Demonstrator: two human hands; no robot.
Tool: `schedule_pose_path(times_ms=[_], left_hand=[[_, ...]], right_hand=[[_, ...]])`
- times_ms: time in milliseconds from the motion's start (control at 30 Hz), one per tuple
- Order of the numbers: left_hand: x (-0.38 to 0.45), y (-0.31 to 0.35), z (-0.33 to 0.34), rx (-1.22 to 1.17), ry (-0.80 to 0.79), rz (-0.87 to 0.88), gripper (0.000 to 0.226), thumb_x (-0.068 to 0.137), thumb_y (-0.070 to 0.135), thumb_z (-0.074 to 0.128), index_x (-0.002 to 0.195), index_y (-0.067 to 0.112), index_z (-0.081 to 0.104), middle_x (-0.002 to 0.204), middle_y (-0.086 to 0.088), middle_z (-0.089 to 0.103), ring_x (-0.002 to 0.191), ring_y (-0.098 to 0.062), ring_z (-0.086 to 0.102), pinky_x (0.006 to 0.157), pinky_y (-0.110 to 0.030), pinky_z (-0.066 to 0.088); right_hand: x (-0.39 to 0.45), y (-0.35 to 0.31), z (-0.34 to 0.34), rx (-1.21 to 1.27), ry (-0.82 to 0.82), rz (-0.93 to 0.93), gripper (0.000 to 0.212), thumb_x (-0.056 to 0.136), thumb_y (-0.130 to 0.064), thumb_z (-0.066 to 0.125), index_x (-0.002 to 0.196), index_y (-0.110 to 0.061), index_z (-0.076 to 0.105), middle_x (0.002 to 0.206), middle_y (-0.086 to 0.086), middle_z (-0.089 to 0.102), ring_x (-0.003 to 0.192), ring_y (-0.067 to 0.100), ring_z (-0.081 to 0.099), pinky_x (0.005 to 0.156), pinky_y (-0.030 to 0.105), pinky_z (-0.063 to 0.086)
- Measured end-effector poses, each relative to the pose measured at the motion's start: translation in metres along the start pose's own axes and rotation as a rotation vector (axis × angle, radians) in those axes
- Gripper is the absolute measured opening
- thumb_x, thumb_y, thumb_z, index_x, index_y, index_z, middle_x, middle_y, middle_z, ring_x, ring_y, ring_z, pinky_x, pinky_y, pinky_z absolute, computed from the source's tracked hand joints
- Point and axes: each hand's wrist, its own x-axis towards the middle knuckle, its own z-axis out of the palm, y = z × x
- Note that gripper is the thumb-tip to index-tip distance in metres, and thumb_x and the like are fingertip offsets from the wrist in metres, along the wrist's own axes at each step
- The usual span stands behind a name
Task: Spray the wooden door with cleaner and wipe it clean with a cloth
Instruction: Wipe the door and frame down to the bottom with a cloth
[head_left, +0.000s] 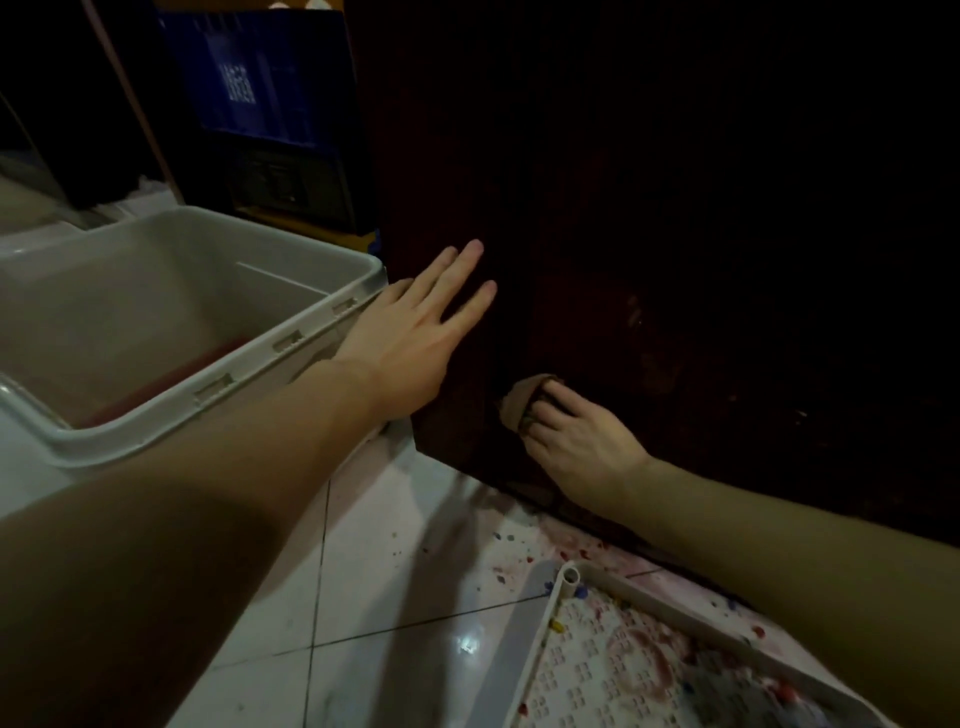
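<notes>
A dim room with a glossy white tiled floor (395, 597), speckled near the bottom of the frame with small red and blue flecks and a pinkish smear, fills the lower view. Rising from it on the right is the dark reddish-brown wooden door (675, 234), seen from above and close up, its lower edge almost meeting the tiles. The person's left hand (415, 332) lies flat against the door's near edge, fingers straight and spread, apparently steadying it. The right hand (576, 441) is curled around a bunched brownish-grey cloth (524, 402) and presses it against the door low down, close to its bottom corner. To wipe well here, the bracing hand should likely hold the door from swinging while the cloth moves in firm overlapping strokes along the grain, turned to a cleaner face as it soils. The wood looks very dark, with faint pale smudges to the right of the cloth; whether these are wet cleaner or grime cannot be told. No spray bottle is visible. To the left stands a large pale grey plastic tub (171, 421), and at the bottom right lies a white perforated plastic tray (545, 649), stained pink.
</notes>
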Motion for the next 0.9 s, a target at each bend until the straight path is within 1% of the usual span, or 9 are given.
schedule_pose_path(times_ms=[133,200,267,333,400,500,633,733,900], left_hand=[[0.002,0.004,0.002,0.008,-0.015,0.012,0.090,0.089,0.019,0.053,0.153,0.024,-0.009,0.153,-0.015,-0.035,0.148,-0.029,-0.014,0.116,-0.041,0.019],[0.003,0.005,0.002,0.011,-0.035,0.010,0.091,0.089,0.019,0.054,0.153,0.024,-0.011,0.152,-0.015,-0.037,0.147,-0.030,-0.015,0.117,-0.042,0.018],[0.004,0.006,0.000,0.018,-0.045,0.000,0.092,0.089,0.019,0.055,0.153,0.025,-0.010,0.151,-0.015,-0.038,0.147,-0.030,-0.017,0.118,-0.043,0.016],[0.005,0.006,-0.003,0.025,-0.042,-0.007,0.091,0.089,0.019,0.056,0.154,0.025,-0.008,0.152,-0.015,-0.037,0.146,-0.030,-0.019,0.118,-0.044,0.015],[0.005,0.006,-0.006,0.024,-0.033,-0.014,0.088,0.089,0.020,0.055,0.154,0.026,-0.005,0.152,-0.015,-0.036,0.146,-0.030,-0.020,0.118,-0.044,0.015],[0.006,0.005,-0.010,0.040,-0.023,-0.009,0.085,0.089,0.023,0.056,0.154,0.029,0.003,0.153,-0.016,-0.035,0.146,-0.032,-0.018,0.118,-0.046,0.018],[0.010,0.007,-0.012,0.005,0.085,0.022,0.081,0.080,0.017,0.065,0.151,0.024,0.028,0.157,-0.015,-0.023,0.148,-0.034,-0.008,0.115,-0.051,0.024],[0.018,0.016,-0.017,0.018,0.115,0.064,0.076,0.078,0.017,0.065,0.148,0.021,0.036,0.158,-0.015,-0.021,0.148,-0.033,-0.007,0.115,-0.051,0.023],[0.028,0.029,-0.030,-0.005,0.144,0.075,0.059,0.079,0.018,0.063,0.136,0.020,0.051,0.159,-0.015,-0.016,0.148,-0.032,-0.007,0.116,-0.049,0.019]], right_hand=[[-0.007,0.020,-0.022,-0.081,0.157,0.203,0.063,0.092,-0.026,0.017,0.152,-0.007,0.022,0.157,0.009,0.028,0.147,0.031,0.012,0.112,0.047,-0.019],[-0.014,0.034,-0.032,-0.097,0.213,0.321,0.064,0.093,-0.028,0.022,0.154,-0.007,0.019,0.160,0.011,0.021,0.149,0.032,0.009,0.117,0.049,-0.012],[-0.023,0.043,-0.031,-0.069,0.281,0.370,0.061,0.093,-0.026,0.034,0.150,-0.006,0.033,0.154,0.013,0.035,0.145,0.035,0.022,0.120,0.051,0.000],[-0.035,0.043,-0.014,-0.056,0.305,0.306,0.053,0.087,-0.021,0.041,0.135,-0.004,0.055,0.134,0.013,0.058,0.133,0.037,0.042,0.119,0.051,0.008],[-0.052,0.029,0.011,-0.076,0.187,0.175,0.049,0.080,-0.021,0.043,0.119,-0.004,0.067,0.115,0.011,0.068,0.119,0.036,0.054,0.116,0.049,0.010],[-0.072,0.018,0.026,-0.068,0.042,0.083,0.044,0.075,-0.026,0.058,0.113,-0.009,0.072,0.113,0.006,0.070,0.118,0.031,0.059,0.117,0.049,0.012],[-0.069,0.047,-0.001,-0.020,0.218,0.241,0.055,0.085,-0.022,0.029,0.126,-0.005,0.063,0.121,0.010,0.066,0.122,0.035,0.053,0.118,0.047,0.008],[-0.065,0.069,-0.019,-0.062,0.334,0.353,0.060,0.090,-0.021,0.021,0.140,-0.002,0.049,0.136,0.015,0.056,0.134,0.038,0.042,0.118,0.049,0.004],[-0.091,0.052,0.005,-0.173,0.238,0.217,0.057,0.087,-0.019,0.026,0.133,-0.005,0.057,0.125,0.012,0.064,0.128,0.037,0.048,0.117,0.050,-0.001]])
